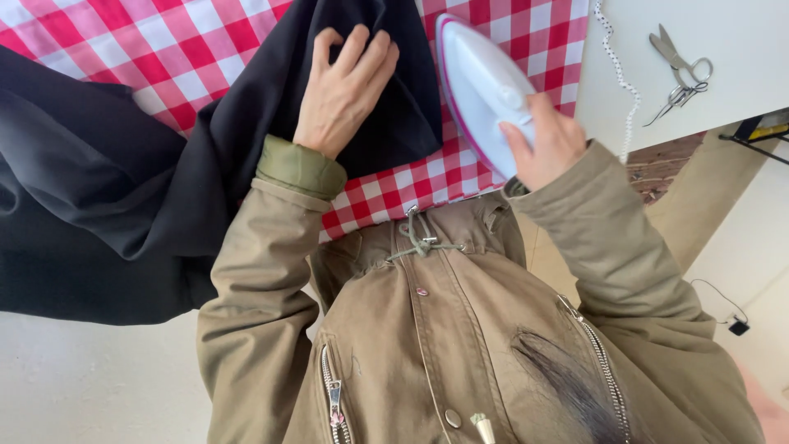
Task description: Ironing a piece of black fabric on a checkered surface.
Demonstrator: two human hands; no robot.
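- Nearest the camera, the person's olive-tan zipped jacket point(460, 345) fills the lower view, its hem and lower sleeves cut off by the picture's edge.
- The right hand point(546, 144) has its fingers closed around the handle of a white iron with a pink-purple rim point(481, 90); the handle itself is hidden under the fingers.
- The iron sits on the red-and-white checked cloth-covered board point(197, 49), just beside the black fabric garment point(123, 189).
- The left hand point(341, 90) lies flat on the black garment, fingers loosely spread and pressing it down, gripping nothing.
- The garment drapes off the board's near edge and runs out of view at the left.
- Farther right, small silver metal scissors point(680, 70) and a white beaded cord point(620, 78) lie on a white tabletop point(740, 90), which is cut off at the top and right.
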